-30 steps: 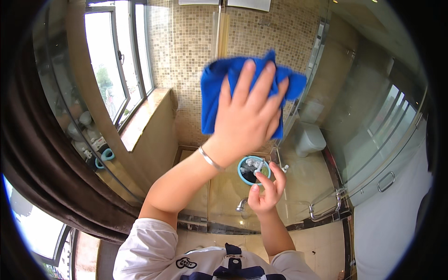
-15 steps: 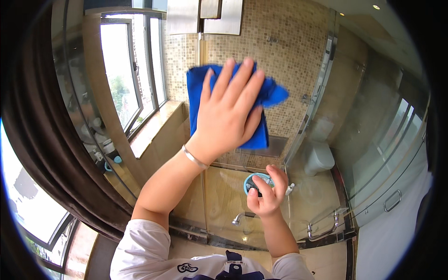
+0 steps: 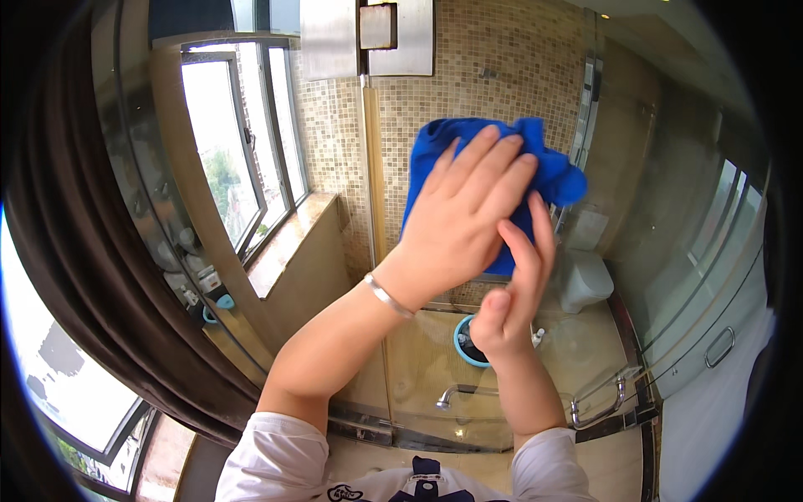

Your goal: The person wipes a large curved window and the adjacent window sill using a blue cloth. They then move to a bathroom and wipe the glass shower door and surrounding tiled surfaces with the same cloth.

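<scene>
A folded blue cloth (image 3: 552, 171) is pressed up against the clear glass panel in front of me. Flat on top of it lies my left hand (image 3: 468, 201), its fingers stretched upward and a silver bangle on the wrist; the hand pins the cloth to the glass. My right hand (image 3: 514, 314) is raised close beside the cloth's lower right edge. Its fingers are loosely bent and apart, with nothing visible in them. Whether the right fingertips touch the cloth I cannot tell.
Metal hinge plates (image 3: 401, 38) sit high on the glass, and a metal bar handle (image 3: 598, 408) is low at right. Through the glass show a light-blue basin (image 3: 462, 341) on the floor and a toilet (image 3: 585, 280). Left are an open window (image 3: 217, 142) and dark curtain (image 3: 92, 251).
My left hand has slid the blue cloth to the right and slightly down over the glass. My right hand has risen and moved right, closer to the cloth.
</scene>
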